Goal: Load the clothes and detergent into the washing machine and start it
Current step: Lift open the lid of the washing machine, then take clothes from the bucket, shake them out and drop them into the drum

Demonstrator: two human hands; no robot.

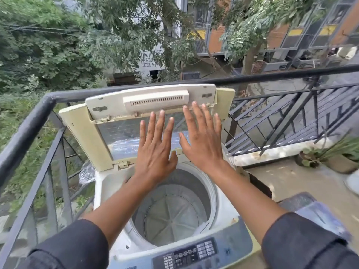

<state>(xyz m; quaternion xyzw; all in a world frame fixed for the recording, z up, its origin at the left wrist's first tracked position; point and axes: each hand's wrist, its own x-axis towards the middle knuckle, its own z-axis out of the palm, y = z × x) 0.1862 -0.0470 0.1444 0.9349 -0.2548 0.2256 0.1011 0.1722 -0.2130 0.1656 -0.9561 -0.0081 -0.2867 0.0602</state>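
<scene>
Both hands, left hand point(155, 150) and right hand point(204, 140), fingers spread over the empty drum point(172, 216), before the raised lid point(147, 105); wall sign point(148, 62) reads "LEELA".

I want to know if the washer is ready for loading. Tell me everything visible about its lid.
The lid is raised, folded at a hinged joint, leaning back toward the black railing. Its frame is yellowed cream plastic around a clear window panel; the upper section carries a slotted vent piece. Both open hands, left hand and right hand, are spread before it.
</scene>
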